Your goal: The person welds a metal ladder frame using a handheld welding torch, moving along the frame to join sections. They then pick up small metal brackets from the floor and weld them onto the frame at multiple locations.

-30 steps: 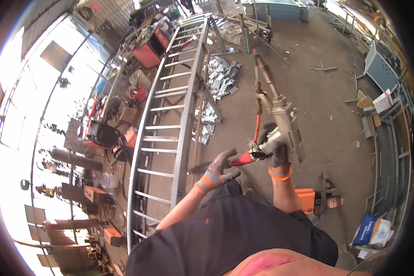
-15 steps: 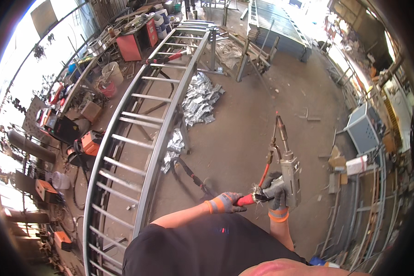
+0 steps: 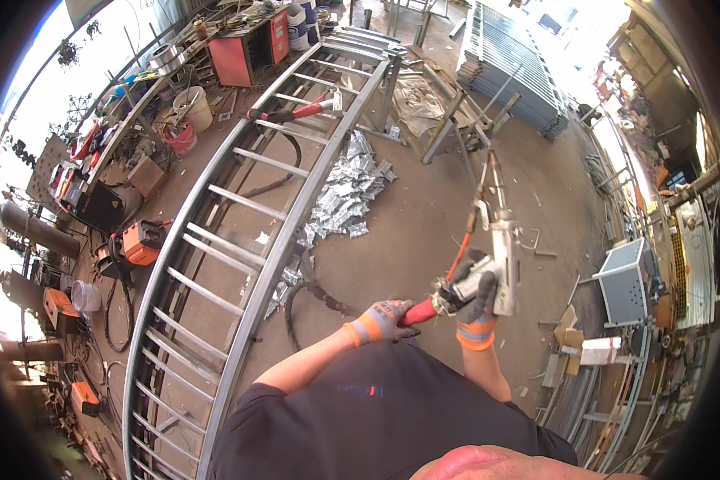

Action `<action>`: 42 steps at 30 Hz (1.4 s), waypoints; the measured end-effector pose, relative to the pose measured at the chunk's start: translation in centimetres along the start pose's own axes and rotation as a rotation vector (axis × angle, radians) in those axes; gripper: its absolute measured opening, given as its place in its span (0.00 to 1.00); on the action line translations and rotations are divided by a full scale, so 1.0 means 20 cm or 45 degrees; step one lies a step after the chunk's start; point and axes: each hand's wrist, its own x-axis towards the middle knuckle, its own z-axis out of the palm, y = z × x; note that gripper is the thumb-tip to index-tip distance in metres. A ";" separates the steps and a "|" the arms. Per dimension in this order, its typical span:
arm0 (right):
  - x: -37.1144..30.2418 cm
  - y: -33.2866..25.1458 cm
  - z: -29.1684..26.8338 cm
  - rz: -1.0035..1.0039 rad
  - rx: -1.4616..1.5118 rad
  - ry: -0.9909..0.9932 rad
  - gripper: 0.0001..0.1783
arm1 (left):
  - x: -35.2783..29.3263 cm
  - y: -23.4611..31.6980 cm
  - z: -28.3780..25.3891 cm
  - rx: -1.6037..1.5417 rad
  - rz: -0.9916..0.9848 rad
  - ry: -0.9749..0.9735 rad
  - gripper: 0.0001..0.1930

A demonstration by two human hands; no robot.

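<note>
While the 1 gloved L hand [image 3: 382,321] grasps the red sleeve [image 3: 422,310] at lower ctr, I've the 1 gloved R hand [image 3: 477,298] clenched on 1 metal gun [image 3: 504,254], ctr-right, nozzle up. Farther, ctr-left: 1 ladder-like frame [image 3: 274,266] w/ 1 red-handled tool [image 3: 304,110] on it; beside, 1 silvery heap [image 3: 348,192]. Upper right: 1 panel stack [image 3: 510,74].
</note>
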 end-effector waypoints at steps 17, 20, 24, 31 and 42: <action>1.67 0.74 0.44 0.388 -0.214 -1.582 0.39 | 0.84 -0.19 -0.81 0.096 -0.828 1.488 0.34; 1.81 1.02 0.56 0.595 -0.338 -1.837 0.43 | 0.78 -0.32 -0.90 -0.389 -0.941 1.586 0.29; 1.99 1.43 0.75 0.732 -0.632 -2.278 0.45 | 0.68 -0.58 -1.13 -1.092 -0.841 1.686 0.24; 1.83 1.86 1.32 0.677 -0.417 -2.895 0.38 | 0.71 -0.90 -1.83 -1.438 -0.599 1.743 0.38; 1.85 1.74 1.69 0.727 -0.245 -2.952 0.13 | 0.84 -1.00 -2.77 -0.905 -1.161 1.376 0.33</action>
